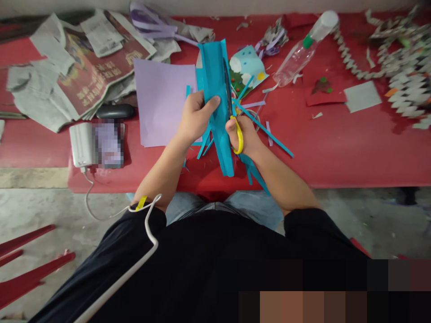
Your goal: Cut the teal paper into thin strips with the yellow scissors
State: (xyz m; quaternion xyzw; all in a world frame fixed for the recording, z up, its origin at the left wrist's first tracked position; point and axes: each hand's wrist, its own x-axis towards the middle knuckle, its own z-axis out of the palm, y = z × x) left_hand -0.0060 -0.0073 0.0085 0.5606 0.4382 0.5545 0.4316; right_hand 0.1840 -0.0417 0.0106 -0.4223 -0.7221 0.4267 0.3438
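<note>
Here, folded blue paper (pixel 214 80) pinched under thumb of left hand (pixel 197 115), held over red table (pixel 336 154); yellow-handled scissors (pixel 240 136) gripped in right hand (pixel 251 137), blades laid along paper. 1 bottle (pixel 292 65) seen beyond.

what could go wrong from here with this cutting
The scissors could drift off line, leaving the blue paper with an uneven edge. The left hand grips that paper close to the blades, so a slip might nick the thumb. The white cable crosses near the left sleeve; an arm movement could perhaps tug it.
</note>
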